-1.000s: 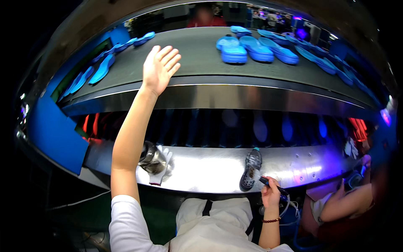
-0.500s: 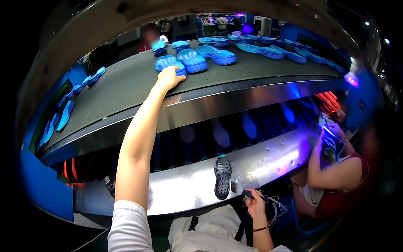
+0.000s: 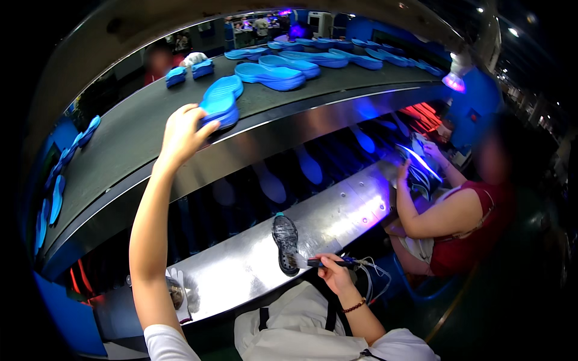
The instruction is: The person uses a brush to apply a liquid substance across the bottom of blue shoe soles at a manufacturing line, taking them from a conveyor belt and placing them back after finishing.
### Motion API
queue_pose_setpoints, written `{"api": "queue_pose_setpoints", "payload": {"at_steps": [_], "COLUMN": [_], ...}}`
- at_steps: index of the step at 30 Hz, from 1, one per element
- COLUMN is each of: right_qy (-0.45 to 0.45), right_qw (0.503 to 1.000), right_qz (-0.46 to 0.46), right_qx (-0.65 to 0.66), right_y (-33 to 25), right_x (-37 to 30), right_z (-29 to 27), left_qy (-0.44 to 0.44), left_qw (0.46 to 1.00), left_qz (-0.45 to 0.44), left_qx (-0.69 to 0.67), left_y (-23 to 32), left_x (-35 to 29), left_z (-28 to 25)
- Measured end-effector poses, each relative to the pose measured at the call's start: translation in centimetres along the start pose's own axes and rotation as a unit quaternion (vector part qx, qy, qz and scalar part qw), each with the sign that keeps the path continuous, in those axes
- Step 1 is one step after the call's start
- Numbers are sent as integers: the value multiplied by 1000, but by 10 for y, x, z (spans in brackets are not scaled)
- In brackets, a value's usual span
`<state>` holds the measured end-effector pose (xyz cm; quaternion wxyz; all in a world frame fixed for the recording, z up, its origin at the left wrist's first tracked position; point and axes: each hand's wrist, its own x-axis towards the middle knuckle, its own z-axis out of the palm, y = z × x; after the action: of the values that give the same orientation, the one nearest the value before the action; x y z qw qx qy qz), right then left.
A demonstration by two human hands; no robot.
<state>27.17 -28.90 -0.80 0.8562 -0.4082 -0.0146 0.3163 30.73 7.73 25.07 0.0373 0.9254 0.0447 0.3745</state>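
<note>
My left hand (image 3: 182,137) reaches far up to the conveyor belt, its fingers and thumb closed on the near end of a blue shoe sole (image 3: 222,98). My right hand (image 3: 335,274) holds a brush (image 3: 328,263) with a dark handle and thin tubes trailing from its back end. The brush's bristles meet the near end of a black shoe sole (image 3: 285,236), which lies studded with small holes on the metal ledge (image 3: 229,283) before me. More blue soles (image 3: 270,76) lie on the belt, just right of the one in my left hand.
The dark conveyor belt (image 3: 144,120) has a raised metal edge (image 3: 265,135). A round container (image 3: 175,293) and white glove (image 3: 183,293) sit by my left forearm. At right, a seated co-worker (image 3: 457,210) handles a shoe part (image 3: 421,174). A lamp (image 3: 456,75) hangs above the belt.
The view has shifted. My left hand has drawn a blue sole toward the belt's near edge, turning it. My right hand has brought the brush from beside the black sole onto its near end.
</note>
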Motion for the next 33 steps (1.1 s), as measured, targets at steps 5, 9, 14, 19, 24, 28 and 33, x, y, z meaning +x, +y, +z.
{"api": "queue_pose_setpoints", "payload": {"at_steps": [5, 9, 14, 19, 24, 28, 33], "right_qy": [-14, -23, -27, -117, -204, -195, -174], "right_qw": [1000, 998, 991, 985, 972, 980, 982], "right_qz": [19, 9, -107, -127, -75, -5, -29], "right_qx": [5, -55, -75, 12, -88, -45, -66], "right_y": [1, -5, -24, -34, -21, -3, -1], "right_x": [-1, 0, 2, 0, 6, 28, 47], "right_z": [0, 16, 34, 47, 88, 115, 134], "left_qy": [210, 290, 47, -103, -111, -88, -57], "left_qw": [855, 637, 555, 186, 261, 198, 222], "left_qz": [-104, -284, -220, -312, -478, -401, -388], "left_qx": [-462, -656, -801, -926, -831, -890, -893], "left_y": [4, 59, 47, 90, 118, 131, 135], "left_x": [-83, -127, -229, -307, -314, -296, -284], "left_z": [-22, -33, 1, 22, 54, 37, 16]}}
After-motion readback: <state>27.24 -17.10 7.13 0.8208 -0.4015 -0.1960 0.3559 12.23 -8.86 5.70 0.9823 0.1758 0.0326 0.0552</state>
